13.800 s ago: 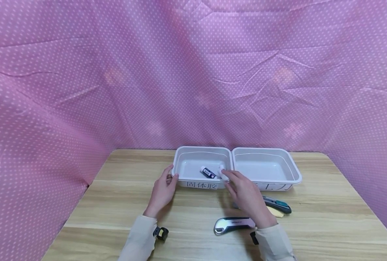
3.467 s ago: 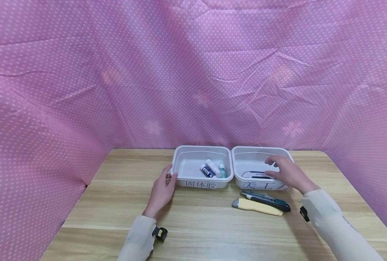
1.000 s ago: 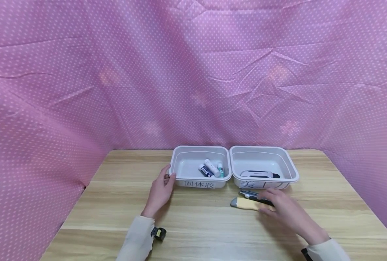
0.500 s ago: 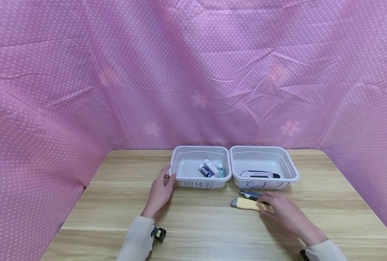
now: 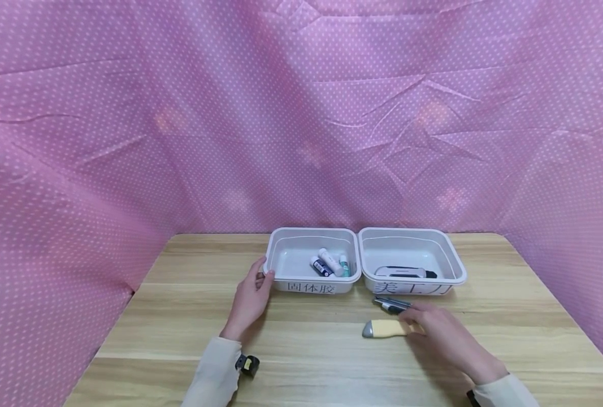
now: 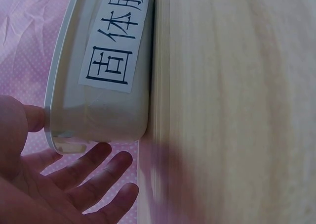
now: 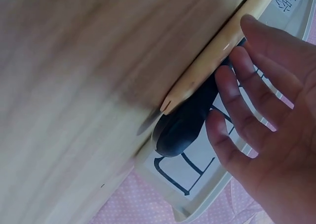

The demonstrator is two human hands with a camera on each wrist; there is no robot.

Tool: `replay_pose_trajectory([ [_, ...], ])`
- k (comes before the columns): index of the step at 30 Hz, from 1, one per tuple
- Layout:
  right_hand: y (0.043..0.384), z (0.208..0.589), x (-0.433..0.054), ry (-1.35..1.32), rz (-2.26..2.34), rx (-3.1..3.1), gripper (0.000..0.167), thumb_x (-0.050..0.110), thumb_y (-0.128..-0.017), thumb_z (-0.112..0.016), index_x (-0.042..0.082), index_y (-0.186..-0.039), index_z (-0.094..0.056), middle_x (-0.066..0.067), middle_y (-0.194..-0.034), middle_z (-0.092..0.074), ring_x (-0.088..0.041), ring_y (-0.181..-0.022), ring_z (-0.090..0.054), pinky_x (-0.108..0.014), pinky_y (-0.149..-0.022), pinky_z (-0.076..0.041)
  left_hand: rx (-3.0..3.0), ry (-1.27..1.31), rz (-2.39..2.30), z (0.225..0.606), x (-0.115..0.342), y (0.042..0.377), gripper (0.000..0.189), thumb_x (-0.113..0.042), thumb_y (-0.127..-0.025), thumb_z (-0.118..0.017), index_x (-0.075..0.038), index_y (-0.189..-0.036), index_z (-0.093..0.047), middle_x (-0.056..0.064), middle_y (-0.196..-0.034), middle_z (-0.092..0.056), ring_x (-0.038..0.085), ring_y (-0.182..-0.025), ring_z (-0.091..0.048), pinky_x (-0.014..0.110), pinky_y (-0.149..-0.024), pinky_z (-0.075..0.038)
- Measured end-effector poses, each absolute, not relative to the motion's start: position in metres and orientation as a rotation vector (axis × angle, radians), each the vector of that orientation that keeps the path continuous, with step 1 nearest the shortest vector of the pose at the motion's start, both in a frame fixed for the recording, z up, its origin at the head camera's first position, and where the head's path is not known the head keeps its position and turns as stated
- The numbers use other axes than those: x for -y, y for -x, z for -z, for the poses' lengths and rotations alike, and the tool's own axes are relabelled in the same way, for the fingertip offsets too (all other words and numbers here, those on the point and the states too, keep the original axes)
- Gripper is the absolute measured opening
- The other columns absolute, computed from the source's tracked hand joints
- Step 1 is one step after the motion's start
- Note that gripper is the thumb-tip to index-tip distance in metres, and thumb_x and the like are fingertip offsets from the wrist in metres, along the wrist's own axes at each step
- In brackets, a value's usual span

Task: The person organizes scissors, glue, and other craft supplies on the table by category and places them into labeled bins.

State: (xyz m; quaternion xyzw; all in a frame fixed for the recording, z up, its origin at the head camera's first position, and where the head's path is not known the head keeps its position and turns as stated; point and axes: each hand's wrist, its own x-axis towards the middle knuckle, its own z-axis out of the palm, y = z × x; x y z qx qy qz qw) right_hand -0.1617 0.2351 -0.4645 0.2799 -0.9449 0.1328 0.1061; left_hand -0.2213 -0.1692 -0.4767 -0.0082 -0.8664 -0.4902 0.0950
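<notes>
My left hand (image 5: pixel 250 297) holds the left front corner of the left white plastic box (image 6: pixel 118 117), thumb at the rim, other fingers spread beside its end wall. That box contains three glue sticks: a dark blue one (image 5: pixel 321 267), a white one (image 5: pixel 330 262) and a green one (image 5: pixel 344 265). My right hand (image 5: pixel 441 333) pinches the yellow utility knife (image 5: pixel 386 328) near its right end. Just behind it lies a black utility knife (image 7: pixel 185 127), partly covered by the fingers in the head view. A silver-and-black utility knife (image 5: pixel 403 272) lies in the right white plastic box (image 5: pixel 413 232).
Both boxes stand side by side towards the back of the wooden table (image 5: pixel 301 362), with paper labels (image 5: pixel 310 288) on their fronts. Pink dotted cloth (image 5: pixel 301 141) hangs behind and at both sides.
The silver-and-black knife went from the table into the right box, and more glue sticks into the left one. Just now the yellow knife has shifted towards me, away from the black one.
</notes>
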Motion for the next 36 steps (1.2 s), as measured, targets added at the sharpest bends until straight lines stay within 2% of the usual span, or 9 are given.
replay_pose_trajectory([
  [8,0.158,0.468,-0.236,-0.853,-0.282,2.754,0.033,0.007,-0.073,-0.087,0.021,-0.102,-0.078,0.005,-0.101,-0.073,-0.019,-0.092,-0.068,-0.039,-0.075,-0.059,2.564,0.03,1.456,0.478,0.17,0.222,0.055,-0.031,-0.108,-0.053,-0.008,-0.156,-0.04,0.027,-0.131,-0.065,0.037,-0.118,-0.067,0.05,-0.102,-0.056],
  [16,0.159,0.47,-0.238,-0.918,-0.25,2.682,0.034,-0.002,-0.071,-0.081,0.019,-0.097,-0.077,0.006,-0.095,-0.072,-0.017,-0.083,-0.067,-0.033,-0.067,-0.056,2.573,0.021,1.449,0.477,0.169,0.221,0.055,-0.032,-0.108,-0.052,-0.008,-0.156,-0.039,0.026,-0.131,-0.066,0.036,-0.118,-0.068,0.05,-0.102,-0.055],
  [23,0.161,0.472,-0.243,-1.024,-0.265,2.584,0.036,-0.003,-0.068,-0.082,0.018,-0.096,-0.073,0.008,-0.094,-0.071,-0.016,-0.083,-0.067,-0.034,-0.07,-0.058,2.583,0.005,1.455,0.475,0.169,0.219,0.056,-0.032,-0.108,-0.051,-0.009,-0.157,-0.038,0.026,-0.133,-0.064,0.037,-0.119,-0.067,0.051,-0.102,-0.055],
  [30,0.158,0.468,-0.246,-1.048,-0.382,2.606,0.036,0.003,-0.074,-0.084,0.021,-0.101,-0.069,0.01,-0.098,-0.071,-0.011,-0.084,-0.067,-0.031,-0.07,-0.058,2.588,0.001,1.456,0.476,0.169,0.22,0.057,-0.031,-0.108,-0.051,-0.008,-0.158,-0.036,0.026,-0.134,-0.064,0.036,-0.119,-0.067,0.051,-0.102,-0.055],
  [36,0.153,0.463,-0.247,-1.01,-0.417,2.667,0.039,0.006,-0.079,-0.083,0.022,-0.11,-0.067,0.01,-0.107,-0.069,-0.013,-0.093,-0.068,-0.036,-0.077,-0.06,2.583,0.003,1.453,0.476,0.168,0.221,0.057,-0.032,-0.108,-0.05,-0.008,-0.158,-0.036,0.026,-0.133,-0.064,0.036,-0.118,-0.068,0.051,-0.102,-0.055],
])
